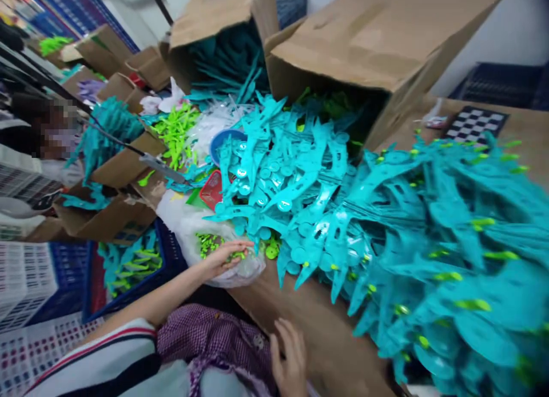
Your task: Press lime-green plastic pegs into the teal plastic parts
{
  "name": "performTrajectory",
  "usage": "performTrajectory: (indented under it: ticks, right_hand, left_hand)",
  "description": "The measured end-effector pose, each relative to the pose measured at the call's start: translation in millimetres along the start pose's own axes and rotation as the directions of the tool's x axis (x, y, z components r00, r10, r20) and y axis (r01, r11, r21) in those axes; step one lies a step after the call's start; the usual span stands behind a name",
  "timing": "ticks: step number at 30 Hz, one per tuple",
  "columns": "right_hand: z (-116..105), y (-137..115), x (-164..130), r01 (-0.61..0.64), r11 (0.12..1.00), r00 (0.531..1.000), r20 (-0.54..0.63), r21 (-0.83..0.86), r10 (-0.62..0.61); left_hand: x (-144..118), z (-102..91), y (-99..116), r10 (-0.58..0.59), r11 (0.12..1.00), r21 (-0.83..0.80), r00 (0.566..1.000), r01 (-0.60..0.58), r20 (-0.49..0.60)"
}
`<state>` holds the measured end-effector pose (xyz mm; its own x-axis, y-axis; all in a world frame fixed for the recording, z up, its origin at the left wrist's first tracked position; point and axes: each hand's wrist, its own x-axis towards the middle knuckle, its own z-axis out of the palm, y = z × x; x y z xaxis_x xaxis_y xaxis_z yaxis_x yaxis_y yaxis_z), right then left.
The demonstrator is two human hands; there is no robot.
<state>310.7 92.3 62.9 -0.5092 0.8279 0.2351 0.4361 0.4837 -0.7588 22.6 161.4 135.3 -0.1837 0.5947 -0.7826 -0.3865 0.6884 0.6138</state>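
My left hand (223,257) reaches into a clear plastic bag (240,274) of small green plastic pieces (206,242) at the brown table's near-left edge. Its fingers curl among the pieces, and the blur hides whether they grip any. A big heap of teal plastic parts (309,185) with green tips spreads right behind the bag and across the table to the right. My right hand (289,357) is low in the picture with its fingers apart. It holds nothing and touches the table's front edge (317,334) beside purple checked cloth (214,334).
Two open cardboard boxes (355,48) lie tipped at the back, spilling teal parts. A blue bowl (223,141) and a red lid (213,190) sit left of the heap. Blue crates (128,271) and more boxes stand on the left, by a seated person (47,134). A checkerboard card (474,124) lies far right.
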Motion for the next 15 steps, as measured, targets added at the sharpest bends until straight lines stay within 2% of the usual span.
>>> performTrajectory:
  ticks: [2,3,4,6,9,13,15]
  right_hand:
    - [60.8,10.8,-18.6,-0.02,0.999,0.998,-0.055,-0.034,0.018]
    - [86.4,18.1,-25.7,-0.04,0.997,0.999,-0.037,-0.062,0.037]
    - [107.5,25.7,-31.2,-0.055,0.994,0.998,0.012,-0.095,0.057]
    - [135.3,39.0,-39.2,-0.077,0.985,0.992,0.085,-0.156,0.092]
    - [150.3,48.3,-46.4,-0.056,0.975,0.993,0.092,-0.217,0.077]
    - [155.4,41.7,-46.7,-0.074,0.943,0.997,-0.042,-0.323,0.064]
    - [158.0,36.7,-44.0,-0.117,0.929,0.99,-0.112,-0.352,0.082]
  left_hand:
    - [15.4,-19.7,14.5,0.039,0.998,-0.048,0.999,-0.039,0.013]
    - [22.6,-29.0,18.9,0.064,0.997,-0.051,0.998,-0.063,0.017]
    - [28.9,-37.6,22.1,0.088,0.995,-0.044,0.996,-0.087,0.02]
    - [37.8,-52.7,28.2,0.134,0.991,-0.019,0.99,-0.133,0.037]
    - [44.1,-69.2,43.7,0.23,0.972,0.023,0.97,-0.233,0.078]
    - [49.0,-82.5,65.6,0.378,0.915,0.097,0.916,-0.391,0.132]
    - [49.8,-88.5,63.0,0.413,0.898,0.092,0.897,-0.429,0.158]
